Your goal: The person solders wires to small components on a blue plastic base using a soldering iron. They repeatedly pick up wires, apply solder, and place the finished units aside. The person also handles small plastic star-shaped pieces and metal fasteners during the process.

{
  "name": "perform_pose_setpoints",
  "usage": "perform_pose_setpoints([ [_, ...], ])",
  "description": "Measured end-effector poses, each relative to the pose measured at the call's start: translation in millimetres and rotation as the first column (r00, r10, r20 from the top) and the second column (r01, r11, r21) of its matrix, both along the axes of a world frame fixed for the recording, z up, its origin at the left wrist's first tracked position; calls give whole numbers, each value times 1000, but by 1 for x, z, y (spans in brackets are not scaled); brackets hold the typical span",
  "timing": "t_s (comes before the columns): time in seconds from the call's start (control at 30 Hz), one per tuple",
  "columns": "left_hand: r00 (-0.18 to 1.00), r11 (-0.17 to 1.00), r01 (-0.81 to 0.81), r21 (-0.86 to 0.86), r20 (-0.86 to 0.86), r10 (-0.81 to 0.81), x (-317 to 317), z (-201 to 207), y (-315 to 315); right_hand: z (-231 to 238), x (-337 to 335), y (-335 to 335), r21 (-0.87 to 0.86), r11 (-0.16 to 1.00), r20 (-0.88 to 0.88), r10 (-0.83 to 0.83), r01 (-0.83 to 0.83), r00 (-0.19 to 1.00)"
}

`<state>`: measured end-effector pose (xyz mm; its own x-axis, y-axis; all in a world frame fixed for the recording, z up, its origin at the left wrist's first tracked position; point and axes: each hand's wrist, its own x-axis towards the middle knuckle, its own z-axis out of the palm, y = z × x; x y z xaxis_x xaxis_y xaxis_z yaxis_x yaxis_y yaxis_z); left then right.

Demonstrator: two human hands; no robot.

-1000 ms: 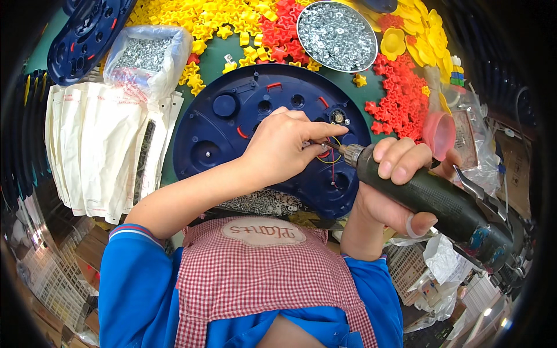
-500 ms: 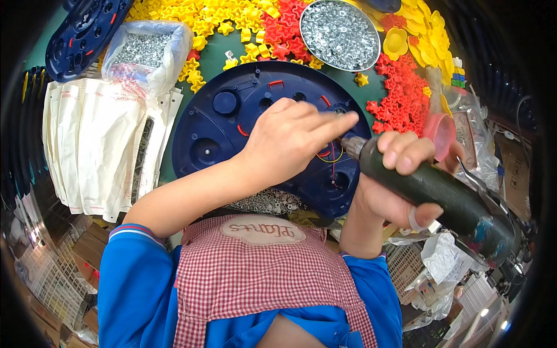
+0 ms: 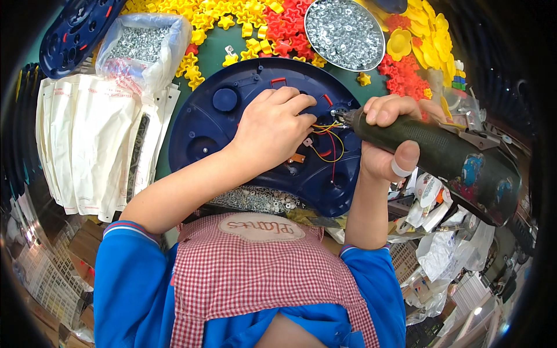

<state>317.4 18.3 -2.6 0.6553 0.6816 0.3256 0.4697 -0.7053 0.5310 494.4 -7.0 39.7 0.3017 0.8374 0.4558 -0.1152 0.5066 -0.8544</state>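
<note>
My right hand [image 3: 394, 136] is wrapped round a dark electric screwdriver [image 3: 441, 151], held slanting with its nose to the left. The tool's tip points down at the right side of a dark blue plastic housing [image 3: 223, 130] that lies hollow side up. My left hand [image 3: 275, 124] rests over the middle of the housing with fingers curled together; what they hold, if anything, is hidden. Yellow and red wires [image 3: 333, 145] loop between its fingertips and the screwdriver's nose. Just below those fingers sits a small orange-brown part [image 3: 297, 158] inside the housing.
Behind the housing lie yellow star pieces [image 3: 203, 20], red star pieces [image 3: 406, 75] and a round dish of screws [image 3: 345, 35]. At left are a plastic-lined box of small metal parts [image 3: 139, 43], white paper packets [image 3: 87, 139] and another blue housing [image 3: 75, 35]. Small metal parts [image 3: 255, 199] lie in front.
My left hand has drawn back leftward from the screwdriver's nose, its pointing finger now curled. The screwdriver has moved slightly up and lies flatter. More of the wires shows.
</note>
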Motion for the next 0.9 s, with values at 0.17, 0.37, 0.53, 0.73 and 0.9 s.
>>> perform_pose_setpoints([
  [0.17,999,1000,-2,19,32,2,1,-3,0,-1,14,6,34,977,-96,215,-213,972],
  [0.37,998,999,-1,45,61,-2,0,-7,1,-2,11,3,23,993,-73,116,-115,991],
  [0.53,998,999,-8,46,65,5,1,-7,0,-1,9,1,58,992,-77,117,-112,990],
  [0.73,997,999,-6,45,82,2,0,-10,0,0,2,1,49,997,-46,70,-68,996],
  [0.9,995,999,-12,51,96,7,1,-14,0,-3,2,6,54,988,14,143,-143,990],
])
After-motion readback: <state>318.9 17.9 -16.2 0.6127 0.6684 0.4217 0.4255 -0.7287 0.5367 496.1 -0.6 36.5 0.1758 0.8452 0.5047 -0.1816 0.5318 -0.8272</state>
